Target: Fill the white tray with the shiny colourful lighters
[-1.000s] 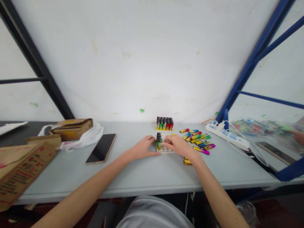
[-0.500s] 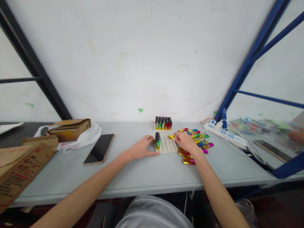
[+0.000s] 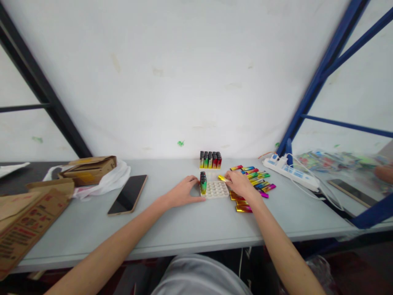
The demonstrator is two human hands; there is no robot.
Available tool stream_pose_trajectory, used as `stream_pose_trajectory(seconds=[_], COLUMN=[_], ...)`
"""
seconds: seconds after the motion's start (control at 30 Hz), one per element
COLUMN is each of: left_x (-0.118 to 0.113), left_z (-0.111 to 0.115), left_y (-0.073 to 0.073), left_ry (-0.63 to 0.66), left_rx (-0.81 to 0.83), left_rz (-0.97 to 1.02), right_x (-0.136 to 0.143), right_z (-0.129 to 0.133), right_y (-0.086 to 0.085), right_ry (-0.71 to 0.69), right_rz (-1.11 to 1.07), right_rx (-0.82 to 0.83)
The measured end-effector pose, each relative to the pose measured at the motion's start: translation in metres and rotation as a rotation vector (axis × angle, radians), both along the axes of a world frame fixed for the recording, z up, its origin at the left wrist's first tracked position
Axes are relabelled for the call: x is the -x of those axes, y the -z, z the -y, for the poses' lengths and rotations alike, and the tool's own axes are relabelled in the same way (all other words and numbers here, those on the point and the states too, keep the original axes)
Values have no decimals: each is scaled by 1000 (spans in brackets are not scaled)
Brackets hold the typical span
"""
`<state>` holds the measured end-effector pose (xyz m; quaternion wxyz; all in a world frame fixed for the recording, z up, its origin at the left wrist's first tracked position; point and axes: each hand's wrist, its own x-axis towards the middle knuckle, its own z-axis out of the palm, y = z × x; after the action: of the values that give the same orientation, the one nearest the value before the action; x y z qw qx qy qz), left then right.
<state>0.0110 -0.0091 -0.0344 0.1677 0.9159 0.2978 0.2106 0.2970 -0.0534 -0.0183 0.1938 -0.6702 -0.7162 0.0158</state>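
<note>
Looks like tray-loading to me: left hand (image 3: 186, 191) has thumb and fingers spread around the pale tray (image 3: 217, 196)'s left end, right hand (image 3: 241, 183)'s seemingly pinching a yellow lighter (image 3: 221, 178) by its far right corner, so next calls for uprighting it.

1 head camera, facing forward-down.

Left hand (image 3: 186, 191), thumb and fingers parted, at left edge of white holed tray (image 3: 217, 189); black-topped lighters (image 3: 203, 183) upright along that side. Right hand (image 3: 239, 182) pinches a shiny yellow piece (image 3: 223, 178). Filled lighter block (image 3: 210, 160) behind; smartphone (image 3: 127, 194) left on counter (image 3: 172, 229).
</note>
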Motion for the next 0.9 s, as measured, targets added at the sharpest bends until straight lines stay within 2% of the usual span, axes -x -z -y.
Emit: stream_pose_trajectory(seconds=[0.1,0.33,0.4,0.57,0.77,0.9], left_x=[0,0,0,0,-1,0], left_z=[0,1,1,2,4,4], left_y=[0,-1,-1,-2,-3,-3], left_ry=[0,0,2,6,-3,4], left_rx=[-4,2,-2,4,4,2], left_rz=[12,16,8,17,38,35], right_x=[1,20,25,29,44,51], right_z=[-1,5,8,8,13,13], right_y=[-6,-28,-32,-35,-31,-25], right_ry=[-17,-150,-170,-204,-397,-345], right_rz=[-99,-771,-884,-939,-1102,-1088], right_rx=[-106,-143,-169,-159,0,6])
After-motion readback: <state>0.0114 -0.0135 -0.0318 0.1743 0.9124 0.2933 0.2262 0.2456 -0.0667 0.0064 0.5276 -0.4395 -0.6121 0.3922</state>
